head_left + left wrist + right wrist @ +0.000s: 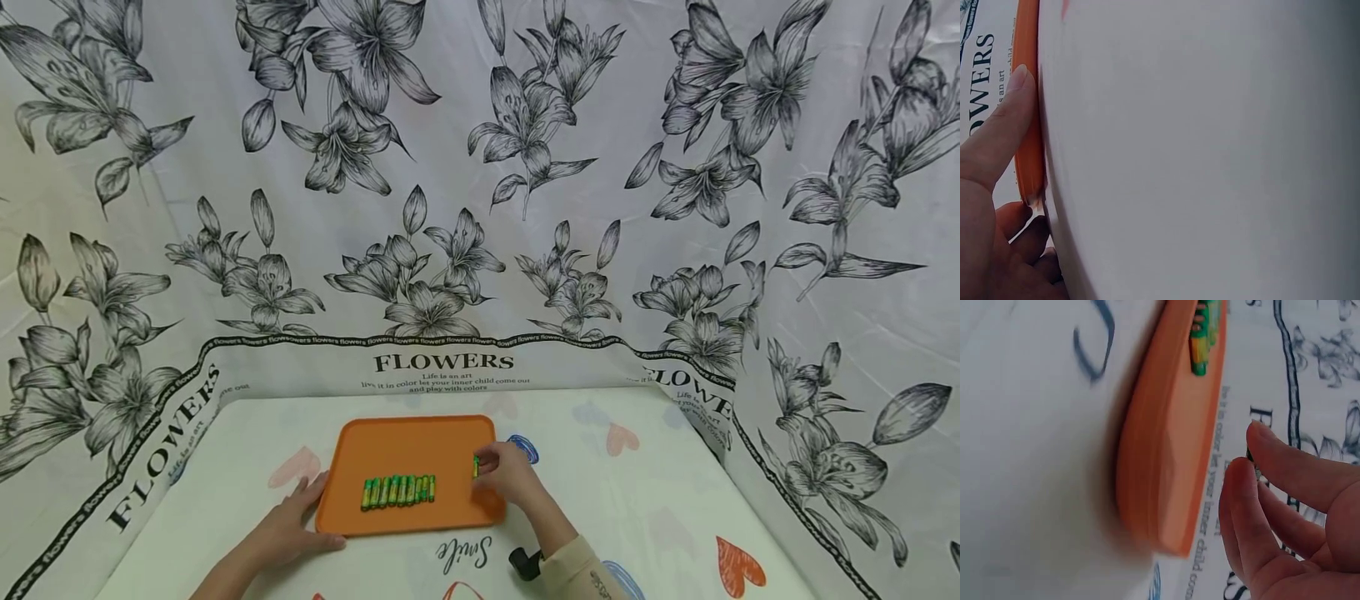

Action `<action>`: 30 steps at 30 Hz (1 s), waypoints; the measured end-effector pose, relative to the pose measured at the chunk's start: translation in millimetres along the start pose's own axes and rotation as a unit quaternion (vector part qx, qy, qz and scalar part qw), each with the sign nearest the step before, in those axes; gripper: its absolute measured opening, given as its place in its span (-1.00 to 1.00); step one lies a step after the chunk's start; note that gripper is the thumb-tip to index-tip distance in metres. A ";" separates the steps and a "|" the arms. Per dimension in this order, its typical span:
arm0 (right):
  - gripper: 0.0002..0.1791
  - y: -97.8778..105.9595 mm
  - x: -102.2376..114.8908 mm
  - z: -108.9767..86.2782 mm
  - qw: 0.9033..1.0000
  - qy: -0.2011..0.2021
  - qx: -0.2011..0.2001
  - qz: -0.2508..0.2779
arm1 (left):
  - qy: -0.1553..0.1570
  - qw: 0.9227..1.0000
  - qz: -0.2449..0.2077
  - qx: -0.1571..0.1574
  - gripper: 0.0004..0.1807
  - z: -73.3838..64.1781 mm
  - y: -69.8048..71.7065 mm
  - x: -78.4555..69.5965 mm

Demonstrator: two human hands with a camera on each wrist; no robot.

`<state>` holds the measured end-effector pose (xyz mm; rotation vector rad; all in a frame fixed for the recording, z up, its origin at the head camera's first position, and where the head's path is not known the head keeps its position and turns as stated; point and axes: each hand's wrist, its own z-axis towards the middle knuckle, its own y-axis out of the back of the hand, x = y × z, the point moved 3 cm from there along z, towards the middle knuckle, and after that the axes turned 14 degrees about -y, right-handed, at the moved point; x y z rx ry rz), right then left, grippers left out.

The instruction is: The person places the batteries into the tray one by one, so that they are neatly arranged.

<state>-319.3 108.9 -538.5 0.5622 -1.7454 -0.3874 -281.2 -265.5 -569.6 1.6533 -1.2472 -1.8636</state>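
Note:
An orange tray (420, 446) lies on the table, with a row of several green-and-yellow batteries (397, 492) standing out against its front half. The two or three at the row's right end look slimmer than the others. My left hand (288, 521) holds the tray's near left corner, thumb along the front wall and fingers at the left side. Over the tray's right side, my right hand (510, 475) pinches one small green battery (476, 467) between thumb and fingertips. In the right wrist view that battery is mostly hidden by the fingers, raised above the tray.
A white tablecloth (645, 500) printed with hearts and lettering lies under the tray. Beside the right sleeve sits a small black object (525, 564). White floral curtains (442, 367) enclose the table at the back and sides.

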 end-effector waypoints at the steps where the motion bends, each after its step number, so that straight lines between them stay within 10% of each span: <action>1: -0.49 -5.9 1.9 0.3 1.000 -0.003 0.004 0.001 | 0.003 1.000 -0.002 0.000 0.39 -0.7 -0.6 1.0; 14: -0.46 -61.0 20.6 2.8 0.997 0.010 0.004 -0.072 | -0.017 1.000 -0.007 -0.002 0.38 -5.1 0.4 1.3; 30: -0.33 -39.5 10.5 -10.1 0.998 0.022 0.022 -0.046 | -0.017 1.000 -0.004 -0.001 0.36 -3.7 -0.3 -4.8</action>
